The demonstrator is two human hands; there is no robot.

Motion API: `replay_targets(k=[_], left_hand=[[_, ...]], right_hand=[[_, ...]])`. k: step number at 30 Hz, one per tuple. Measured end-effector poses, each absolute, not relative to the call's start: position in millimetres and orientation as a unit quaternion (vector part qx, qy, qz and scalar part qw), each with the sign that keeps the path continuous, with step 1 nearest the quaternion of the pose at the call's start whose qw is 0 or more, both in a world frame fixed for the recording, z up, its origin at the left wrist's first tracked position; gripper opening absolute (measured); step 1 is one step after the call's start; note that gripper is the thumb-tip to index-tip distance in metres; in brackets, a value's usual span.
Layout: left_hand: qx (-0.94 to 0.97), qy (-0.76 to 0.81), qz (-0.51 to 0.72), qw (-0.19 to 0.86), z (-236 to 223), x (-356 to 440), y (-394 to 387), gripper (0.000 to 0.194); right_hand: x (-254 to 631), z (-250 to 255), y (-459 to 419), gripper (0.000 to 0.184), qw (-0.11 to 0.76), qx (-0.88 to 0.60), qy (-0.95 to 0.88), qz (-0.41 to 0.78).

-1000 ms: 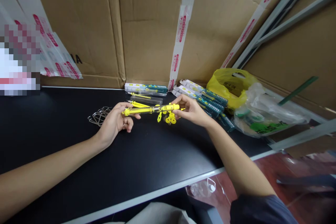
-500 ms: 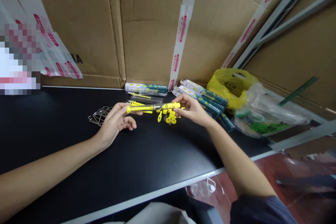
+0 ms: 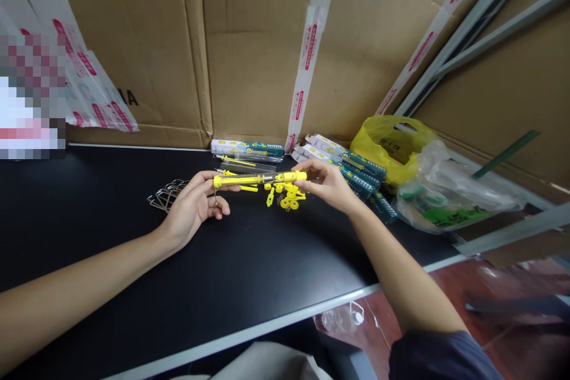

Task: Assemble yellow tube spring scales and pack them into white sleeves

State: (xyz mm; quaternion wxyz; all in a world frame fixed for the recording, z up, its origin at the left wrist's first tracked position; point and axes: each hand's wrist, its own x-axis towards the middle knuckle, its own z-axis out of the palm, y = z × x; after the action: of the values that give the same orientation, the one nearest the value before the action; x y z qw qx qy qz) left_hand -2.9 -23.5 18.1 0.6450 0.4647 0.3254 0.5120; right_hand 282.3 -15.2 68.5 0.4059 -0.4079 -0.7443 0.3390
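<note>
Raised slightly at its left end, a slim yellow-and-clear plastic tube (image 3: pixel 240 180), seemingly mostly assembled, is pinched by my left hand (image 3: pixel 189 205) and right hand (image 3: pixel 328 185) above the black table (image 3: pixel 267 267), small yellow plastic parts (image 3: pixel 291 195) lying loose.

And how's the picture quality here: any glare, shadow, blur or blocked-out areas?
Head view: pale sheen on the black table, with a soft shadow toward its right; head view: the red floor at lower right looks smeared; head view: pixel blocks cover the far left; head view: the yellow tube is fairly clear.
</note>
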Motion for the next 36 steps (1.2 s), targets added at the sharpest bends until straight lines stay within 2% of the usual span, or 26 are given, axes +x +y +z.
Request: replay_targets(k=[6, 10, 27, 36], left_hand=[[0.457, 0.29, 0.491, 0.683, 16.9, -7.6, -18.6, 0.019], [0.447, 0.26, 0.469, 0.716, 15.5, -11.4, -12.5, 0.017], [0.405, 0.26, 0.454, 0.75, 15.6, -14.8, -8.7, 0.013], [0.41, 0.241, 0.461, 0.749, 12.0, -15.9, -6.1, 0.011]], right_hand=[[284.9, 72.1, -13.7, 0.032, 0.412, -0.427, -0.774, 0.221], [285.5, 72.9, -14.2, 0.032, 0.414, -0.433, -0.777, 0.193], [283.9, 68.6, -14.9, 0.037, 0.425, -0.42, -0.742, 0.303], [283.9, 66.1, -12.8, 0.034, 0.421, -0.414, -0.757, 0.28]])
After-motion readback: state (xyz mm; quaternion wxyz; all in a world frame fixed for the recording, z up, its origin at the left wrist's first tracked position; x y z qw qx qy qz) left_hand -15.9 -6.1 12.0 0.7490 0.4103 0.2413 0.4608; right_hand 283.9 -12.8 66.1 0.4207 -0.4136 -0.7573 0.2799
